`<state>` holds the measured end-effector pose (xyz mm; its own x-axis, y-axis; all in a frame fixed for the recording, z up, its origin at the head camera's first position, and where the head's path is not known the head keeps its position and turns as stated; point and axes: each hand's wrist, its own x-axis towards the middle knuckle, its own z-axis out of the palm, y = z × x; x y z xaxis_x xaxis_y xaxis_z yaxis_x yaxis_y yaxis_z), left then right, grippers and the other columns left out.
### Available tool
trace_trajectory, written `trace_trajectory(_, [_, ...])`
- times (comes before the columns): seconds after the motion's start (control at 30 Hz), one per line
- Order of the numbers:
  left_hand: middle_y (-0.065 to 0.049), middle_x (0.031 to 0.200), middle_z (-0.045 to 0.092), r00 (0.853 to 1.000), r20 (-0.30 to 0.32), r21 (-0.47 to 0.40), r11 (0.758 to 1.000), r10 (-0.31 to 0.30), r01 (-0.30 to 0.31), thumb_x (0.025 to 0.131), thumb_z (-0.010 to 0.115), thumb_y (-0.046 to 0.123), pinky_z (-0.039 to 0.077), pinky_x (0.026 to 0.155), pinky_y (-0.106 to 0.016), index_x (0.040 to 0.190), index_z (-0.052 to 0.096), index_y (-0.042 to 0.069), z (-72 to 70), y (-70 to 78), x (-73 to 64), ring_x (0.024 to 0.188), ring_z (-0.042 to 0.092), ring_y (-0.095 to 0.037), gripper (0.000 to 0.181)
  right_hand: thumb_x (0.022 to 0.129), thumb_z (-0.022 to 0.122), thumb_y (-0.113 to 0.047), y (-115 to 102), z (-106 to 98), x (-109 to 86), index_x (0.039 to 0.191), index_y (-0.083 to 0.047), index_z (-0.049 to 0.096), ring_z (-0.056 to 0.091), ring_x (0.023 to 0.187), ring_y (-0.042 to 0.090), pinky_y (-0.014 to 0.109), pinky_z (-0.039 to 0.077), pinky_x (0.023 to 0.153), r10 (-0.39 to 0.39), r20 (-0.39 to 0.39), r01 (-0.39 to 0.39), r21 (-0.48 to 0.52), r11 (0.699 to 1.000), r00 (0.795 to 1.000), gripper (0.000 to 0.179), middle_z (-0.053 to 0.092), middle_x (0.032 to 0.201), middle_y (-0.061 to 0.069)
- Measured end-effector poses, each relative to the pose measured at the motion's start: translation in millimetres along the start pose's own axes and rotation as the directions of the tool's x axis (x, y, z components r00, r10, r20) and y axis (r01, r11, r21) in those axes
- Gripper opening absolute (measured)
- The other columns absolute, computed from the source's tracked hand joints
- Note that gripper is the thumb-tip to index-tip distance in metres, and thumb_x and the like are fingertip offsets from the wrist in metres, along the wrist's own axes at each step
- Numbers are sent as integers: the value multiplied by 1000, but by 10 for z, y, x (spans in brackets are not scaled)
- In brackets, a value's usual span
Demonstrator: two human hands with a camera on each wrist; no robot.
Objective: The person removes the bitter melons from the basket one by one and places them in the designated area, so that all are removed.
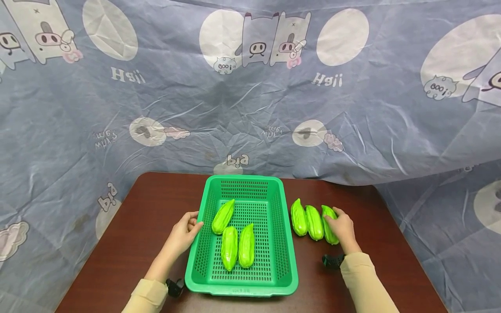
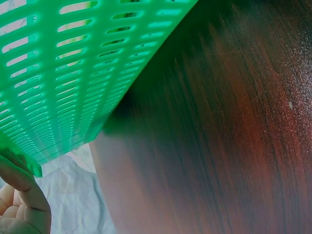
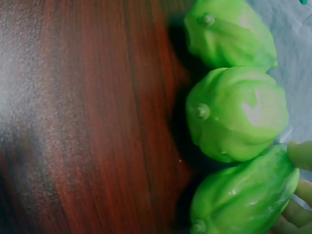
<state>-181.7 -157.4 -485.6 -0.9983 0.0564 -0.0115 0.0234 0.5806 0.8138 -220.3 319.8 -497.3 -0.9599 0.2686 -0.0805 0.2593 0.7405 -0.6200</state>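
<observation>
A green plastic basket holds three bright green bitter melons, one of them lying farther back than the other two. My left hand grips the basket's left rim with curled fingers; the left wrist view catches those fingers at the slotted wall. To the right of the basket, three more bitter melons lie side by side on the table. The rightmost bitter melon is pinched near its far, pointed end by my right hand. In the right wrist view, the thumb and fingers meet this melon at its tip.
The dark brown wooden table carries everything. Left of the held one lie the middle bitter melon and another bitter melon nearest the basket. A grey-blue patterned cloth hangs behind the table and down its sides.
</observation>
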Motion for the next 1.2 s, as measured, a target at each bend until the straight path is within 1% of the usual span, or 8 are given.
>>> trace_trajectory(0.27, [-6,98,55,1000,-2,-11,1000,-4,3,95,57,22,44,66,-28,133,44,2,-2,11,-5,78,51,-13,45,92,57,-27,47,72,-10,137,4,41,36,125,48,56,32,101,39,-49,-36,65,997,998,57,40,137,29])
trace_trajectory(0.5, [-6,99,55,1000,-3,-12,1000,-10,10,95,57,21,44,66,-28,133,44,3,3,11,-5,78,51,-14,44,93,57,-31,101,119,-8,135,3,42,37,124,47,55,32,101,43,-61,-38,70,997,997,56,41,136,29])
trace_trajectory(0.67, [-6,99,55,1000,-7,-8,1000,-5,5,95,57,22,44,67,-28,133,45,3,3,5,-2,78,51,-14,44,93,57,-31,81,110,-16,136,4,41,37,125,44,53,32,102,37,-68,-31,89,996,997,57,42,136,28])
trace_trajectory(0.87, [-6,97,55,1000,-8,-4,1000,2,-2,95,57,21,44,67,-28,133,45,3,9,-6,-1,78,51,-14,44,93,57,-30,24,32,-48,138,2,40,42,123,40,52,36,99,32,-100,-19,133,991,994,58,44,135,26])
trace_trajectory(1.0, [-6,98,56,1000,-9,0,1000,1,-1,95,57,22,44,67,-28,133,44,3,9,-9,5,79,52,-14,45,93,58,-30,-85,-50,-81,138,0,42,42,123,40,52,37,98,-2,-151,26,160,987,989,56,45,135,24])
trace_trajectory(1.13, [-6,99,56,1000,-7,1,1000,0,0,95,56,22,44,68,-29,134,44,3,4,-2,4,80,52,-14,45,92,60,-33,-232,-119,-102,135,-3,47,43,124,37,50,37,98,-66,-220,106,176,979,973,55,48,135,20])
trace_trajectory(1.2, [-6,99,56,1000,-6,1,1000,-2,2,95,56,22,44,68,-29,134,44,3,3,-4,4,80,52,-14,45,91,61,-35,-326,-142,-116,135,-5,48,45,125,35,49,37,99,-92,-239,137,180,974,967,55,50,134,18])
